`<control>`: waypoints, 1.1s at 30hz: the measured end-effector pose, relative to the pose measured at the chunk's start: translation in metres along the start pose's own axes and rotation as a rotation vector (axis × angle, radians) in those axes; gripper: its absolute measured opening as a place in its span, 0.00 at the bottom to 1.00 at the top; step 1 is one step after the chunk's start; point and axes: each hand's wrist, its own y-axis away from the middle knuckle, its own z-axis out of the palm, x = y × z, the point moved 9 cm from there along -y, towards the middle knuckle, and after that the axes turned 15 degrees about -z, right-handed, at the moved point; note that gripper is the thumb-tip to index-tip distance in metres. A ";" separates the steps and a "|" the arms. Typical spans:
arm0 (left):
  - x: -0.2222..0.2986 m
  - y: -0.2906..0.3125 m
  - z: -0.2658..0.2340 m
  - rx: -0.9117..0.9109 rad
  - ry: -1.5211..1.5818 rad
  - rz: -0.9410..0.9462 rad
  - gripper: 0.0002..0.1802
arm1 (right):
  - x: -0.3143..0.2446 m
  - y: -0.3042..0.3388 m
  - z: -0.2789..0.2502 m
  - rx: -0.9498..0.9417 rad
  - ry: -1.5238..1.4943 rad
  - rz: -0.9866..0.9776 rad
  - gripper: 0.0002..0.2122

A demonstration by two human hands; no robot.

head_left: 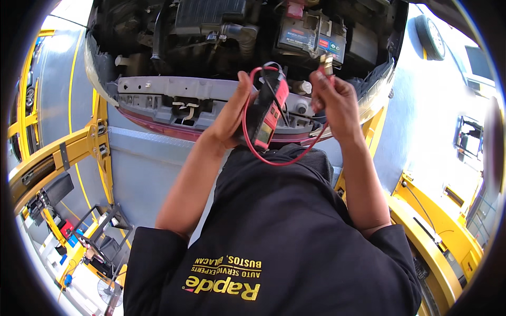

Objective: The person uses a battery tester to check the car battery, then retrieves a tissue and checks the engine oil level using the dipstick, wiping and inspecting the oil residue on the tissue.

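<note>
My left hand [227,118] is closed around a red-and-black handheld battery tester [269,122] with a small display, over the front edge of the car. From the tester's far end a red cable [284,164] loops toward me and up to my right hand [337,102]. That hand grips a brass-jawed cable clamp [327,64] with red on its handle. The clamp is just in front of the car battery [308,38]; whether it touches anything there I cannot tell. A black cable [274,92] lies across the tester.
Around the battery is the open engine bay, with a black air filter box [208,16] to the left. A grey front crossmember [174,87] runs along the near side. Yellow lift arms [58,158] flank the car, and a wheel [429,37] stands far right.
</note>
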 end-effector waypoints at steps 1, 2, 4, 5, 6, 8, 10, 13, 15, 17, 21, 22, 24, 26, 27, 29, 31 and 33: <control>-0.004 0.001 -0.003 0.007 -0.040 -0.045 0.58 | -0.006 -0.005 -0.004 -0.037 -0.015 -0.060 0.14; -0.007 0.001 -0.007 0.012 -0.083 -0.089 0.59 | -0.012 -0.007 -0.002 -0.044 0.022 -0.091 0.12; -0.013 0.004 -0.002 -0.022 -0.130 -0.166 0.58 | -0.029 -0.008 0.017 -0.163 0.130 -0.203 0.11; -0.009 0.004 -0.001 0.008 -0.173 -0.135 0.57 | -0.036 -0.009 0.037 -0.276 0.202 -0.287 0.11; -0.005 0.004 0.000 0.038 -0.215 -0.103 0.56 | -0.043 -0.008 0.056 -0.389 0.274 -0.372 0.12; 0.003 0.004 -0.005 0.108 -0.368 -0.026 0.51 | -0.043 -0.004 0.082 -0.633 0.524 -0.435 0.15; -0.004 0.007 -0.013 0.095 -0.266 -0.155 0.54 | -0.033 -0.003 0.096 -0.753 0.614 -0.415 0.17; -0.013 0.013 -0.050 0.021 -0.238 -0.349 0.62 | -0.010 -0.005 0.098 -0.778 0.842 -0.415 0.17; -0.002 0.027 -0.055 0.072 -0.301 -0.306 0.66 | 0.000 -0.015 0.096 -0.770 0.614 -0.369 0.13; 0.002 0.037 -0.070 0.003 -0.216 -0.189 0.68 | 0.008 -0.024 0.089 -0.695 0.514 -0.283 0.11; 0.024 0.055 -0.065 -0.127 -0.186 0.127 0.54 | 0.032 -0.036 0.059 -0.359 0.021 -0.121 0.08; 0.030 0.055 -0.068 0.038 -0.281 0.181 0.50 | 0.043 -0.038 0.048 -0.320 0.020 -0.037 0.08; 0.047 0.057 -0.066 0.332 -0.363 0.257 0.35 | 0.045 -0.035 0.047 -0.338 -0.096 -0.057 0.08; 0.052 0.042 -0.090 0.484 -0.210 0.275 0.33 | 0.028 -0.025 0.057 -0.381 -0.233 -0.067 0.08; 0.053 0.037 -0.101 0.559 -0.135 0.284 0.32 | 0.021 -0.022 0.057 -0.400 -0.247 -0.098 0.11; 0.062 0.034 -0.101 0.461 0.106 0.475 0.28 | 0.007 -0.020 0.048 -0.430 -0.272 -0.162 0.15; 0.074 0.035 -0.096 0.346 0.285 0.640 0.26 | 0.007 -0.016 0.026 -0.439 -0.213 -0.183 0.17; 0.087 0.040 -0.081 0.191 0.327 0.734 0.25 | 0.017 -0.014 -0.001 -0.415 -0.095 -0.165 0.18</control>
